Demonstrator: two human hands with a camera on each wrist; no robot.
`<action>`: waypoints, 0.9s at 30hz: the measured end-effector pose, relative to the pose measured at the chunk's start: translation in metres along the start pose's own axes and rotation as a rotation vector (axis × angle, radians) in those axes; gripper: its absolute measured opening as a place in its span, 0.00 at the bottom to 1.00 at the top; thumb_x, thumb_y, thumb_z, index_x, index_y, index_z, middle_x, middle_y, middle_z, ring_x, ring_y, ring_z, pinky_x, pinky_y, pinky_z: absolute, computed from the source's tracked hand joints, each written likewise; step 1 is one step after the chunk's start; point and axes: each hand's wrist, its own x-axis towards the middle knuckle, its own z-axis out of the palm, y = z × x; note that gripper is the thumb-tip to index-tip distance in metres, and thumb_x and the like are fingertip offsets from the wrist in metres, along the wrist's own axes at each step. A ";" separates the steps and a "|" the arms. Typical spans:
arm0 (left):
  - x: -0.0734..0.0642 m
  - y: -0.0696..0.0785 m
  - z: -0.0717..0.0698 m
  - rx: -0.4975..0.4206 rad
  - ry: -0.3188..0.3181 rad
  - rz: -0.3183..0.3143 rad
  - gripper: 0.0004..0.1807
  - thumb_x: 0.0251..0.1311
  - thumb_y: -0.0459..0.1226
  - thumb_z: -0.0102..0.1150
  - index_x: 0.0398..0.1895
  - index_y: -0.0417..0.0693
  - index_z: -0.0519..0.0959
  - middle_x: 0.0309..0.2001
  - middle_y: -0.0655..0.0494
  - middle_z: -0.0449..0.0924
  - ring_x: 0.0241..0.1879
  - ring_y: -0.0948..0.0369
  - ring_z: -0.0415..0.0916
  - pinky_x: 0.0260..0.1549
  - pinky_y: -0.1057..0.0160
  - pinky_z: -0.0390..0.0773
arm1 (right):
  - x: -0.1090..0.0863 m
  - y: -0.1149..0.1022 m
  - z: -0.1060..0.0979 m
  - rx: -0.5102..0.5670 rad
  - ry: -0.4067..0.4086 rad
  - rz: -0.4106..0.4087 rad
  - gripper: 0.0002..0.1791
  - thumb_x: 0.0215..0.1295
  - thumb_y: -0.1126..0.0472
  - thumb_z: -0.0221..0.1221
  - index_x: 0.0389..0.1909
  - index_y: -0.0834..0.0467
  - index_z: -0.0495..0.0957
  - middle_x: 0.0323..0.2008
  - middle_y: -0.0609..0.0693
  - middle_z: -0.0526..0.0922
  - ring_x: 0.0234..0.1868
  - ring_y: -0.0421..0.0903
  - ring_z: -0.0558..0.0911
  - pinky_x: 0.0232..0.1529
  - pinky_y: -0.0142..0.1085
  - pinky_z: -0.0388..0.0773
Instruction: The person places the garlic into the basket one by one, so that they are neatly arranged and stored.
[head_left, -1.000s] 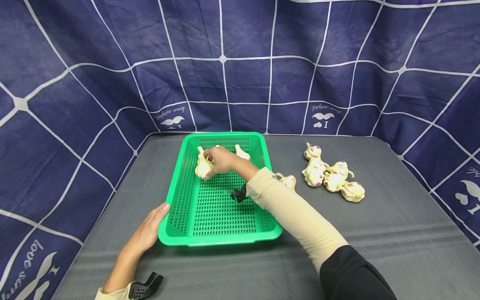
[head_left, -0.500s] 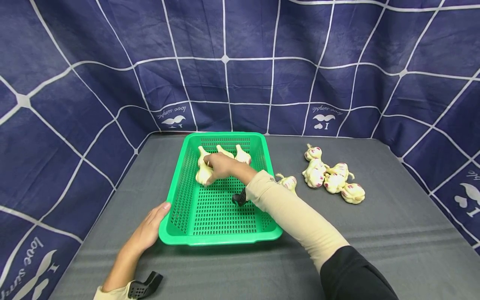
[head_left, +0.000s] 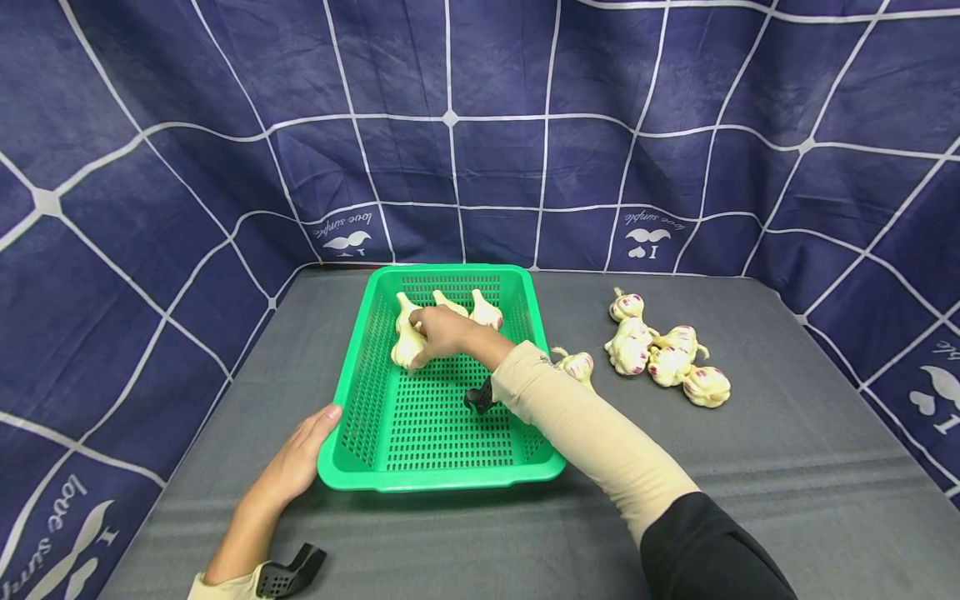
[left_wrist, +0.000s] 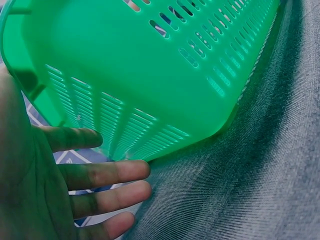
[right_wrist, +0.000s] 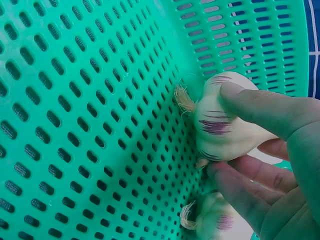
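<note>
A green perforated plastic basket (head_left: pixel 450 479) sits on the grey tabletop. Inside it, my right hand (head_left: pixel 442 332) pinches a garlic bulb (head_left: pixel 406 350) between thumb and fingers, near the basket's left wall. The right wrist view shows that garlic bulb (right_wrist: pixel 220 125) with purple streaks and a tuft of roots. Several more bulbs lie toward the back of the basket, among them a garlic bulb (head_left: pixel 486 312) by the right and another bulb (right_wrist: pixel 220 217) below my fingers. My left hand (head_left: pixel 300 454) rests against the basket's left side, thumb at the rim, with fingers straight in the left wrist view.
To the right of the basket, several garlic bulbs (head_left: pixel 669 364) lie in a cluster on the table (head_left: pixel 787 467). A single garlic bulb (head_left: pixel 576 365) lies close to the basket's right side, partly behind the right sleeve. A blue checked cloth (head_left: pixel 495 158) hangs behind.
My right hand has lowered the garlic bulb slightly toward the front in the basket, and more of the bulbs behind shows. The left hand stays at the basket's side.
</note>
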 end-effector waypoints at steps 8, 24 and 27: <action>0.000 0.000 0.000 -0.002 0.005 0.003 0.34 0.79 0.45 0.28 0.66 0.17 0.60 0.65 0.24 0.63 0.67 0.34 0.57 0.66 0.40 0.55 | 0.000 0.002 0.000 -0.037 0.019 -0.008 0.23 0.55 0.49 0.74 0.43 0.56 0.77 0.17 0.41 0.66 0.19 0.37 0.60 0.23 0.28 0.59; -0.001 -0.001 0.000 -0.016 0.003 0.014 0.32 0.79 0.44 0.28 0.66 0.19 0.61 0.65 0.25 0.65 0.68 0.36 0.58 0.67 0.55 0.58 | 0.000 -0.003 0.000 -0.049 0.018 -0.004 0.19 0.58 0.50 0.72 0.40 0.58 0.78 0.19 0.44 0.70 0.21 0.39 0.60 0.22 0.29 0.58; -0.001 -0.002 0.001 -0.019 0.004 0.006 0.33 0.79 0.44 0.29 0.65 0.18 0.61 0.65 0.24 0.63 0.68 0.34 0.57 0.67 0.42 0.57 | -0.002 -0.004 -0.002 -0.062 0.012 0.006 0.21 0.59 0.50 0.71 0.44 0.60 0.79 0.33 0.49 0.81 0.28 0.41 0.72 0.30 0.29 0.68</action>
